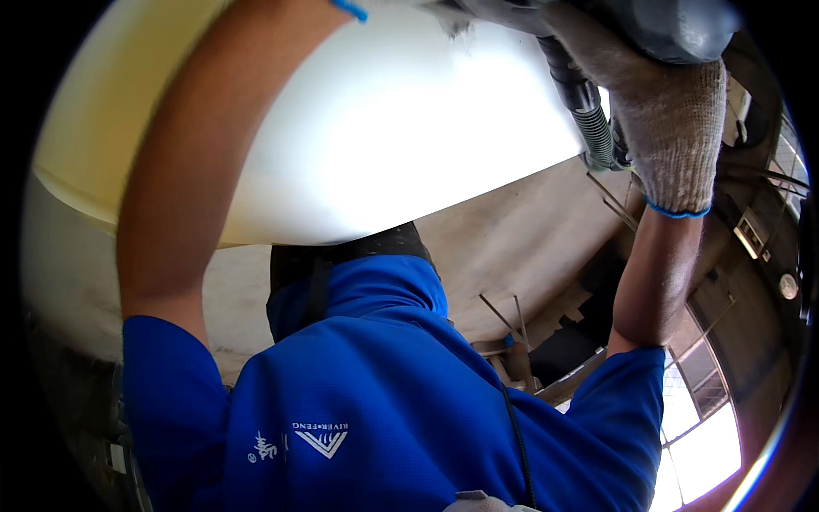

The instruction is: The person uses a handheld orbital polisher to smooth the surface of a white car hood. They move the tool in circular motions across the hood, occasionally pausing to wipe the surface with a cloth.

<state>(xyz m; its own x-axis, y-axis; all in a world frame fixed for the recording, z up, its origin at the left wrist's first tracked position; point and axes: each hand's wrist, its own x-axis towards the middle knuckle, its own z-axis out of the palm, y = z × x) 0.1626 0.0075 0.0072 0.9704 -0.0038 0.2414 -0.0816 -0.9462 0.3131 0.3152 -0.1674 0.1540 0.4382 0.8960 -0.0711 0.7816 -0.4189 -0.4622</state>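
Observation:
My right hand (670, 128), in a knitted work glove with a blue cuff edge, is raised at the upper right. Its fingers close around a dark grey and black tool (682, 30), cut off by the upper edge, so its exact kind cannot be made out. A black and grey ribbed hose (595, 128) runs down next to the glove. On the left, my bare left forearm (200, 145) reaches up past a large smooth white curved panel (384, 128). Only a bit of blue cuff edge shows there; the left hand itself lies beyond the picture. Strong light glares off the panel.
My blue shirt (367, 384) fills the lower middle. Below the panel is a brownish wall-like surface (512, 213) with thin rods. Bright windows (704, 427) stand at the lower right, and a small box-like fitting (751, 233) hangs at the right.

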